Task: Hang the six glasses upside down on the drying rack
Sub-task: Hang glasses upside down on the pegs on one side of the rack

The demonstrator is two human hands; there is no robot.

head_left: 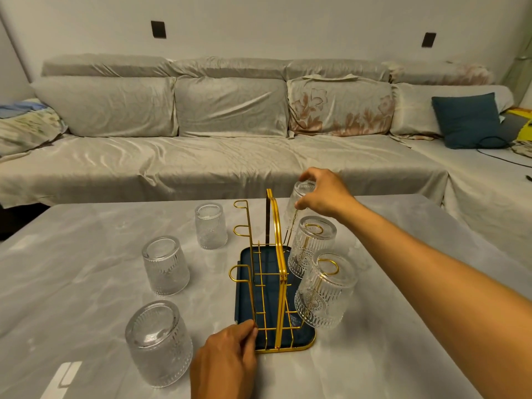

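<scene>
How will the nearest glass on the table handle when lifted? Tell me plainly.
The nearest glass looks thick-walled, so probably heavy for its size. Its ribbed, embossed sides should give some grip. It stands mouth down on the table, so it is unlikely to roll, but being glass it would likely break if dropped.

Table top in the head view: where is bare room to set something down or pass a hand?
The grey marble table is bare right of the gold wire drying rack, under the right hand's forearm, and along the far-left edge. Crowded: left of the rack, three upside-down ribbed glasses and the left hand.
</scene>
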